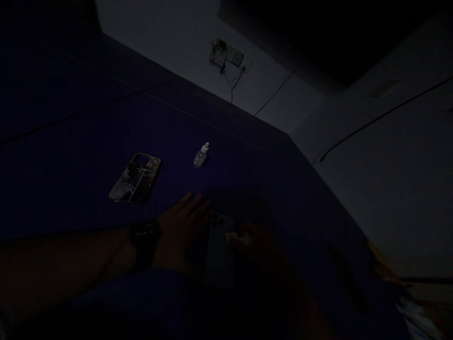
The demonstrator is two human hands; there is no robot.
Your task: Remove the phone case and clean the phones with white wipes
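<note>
A smartphone (220,257) lies back side up on the dark blue surface, its camera lenses at the far end. My left hand (180,233), with a dark watch (145,241) on the wrist, rests flat along the phone's left edge, fingers stretched out. My right hand (260,243) pinches a crumpled white tissue or cloth (244,239) at the phone's upper right edge. Shadow hides much of the right hand and the phone's near end. Farther off stands a small clear dropper bottle (200,158) with a white top.
A patterned phone case (136,178) lies to the left. A dark elongated object (345,276) is on the right. Behind the blue surface (170,127) is a pale wall with a socket panel (230,54) and hanging cables. Blurred cloth-like items (417,316) are at lower right.
</note>
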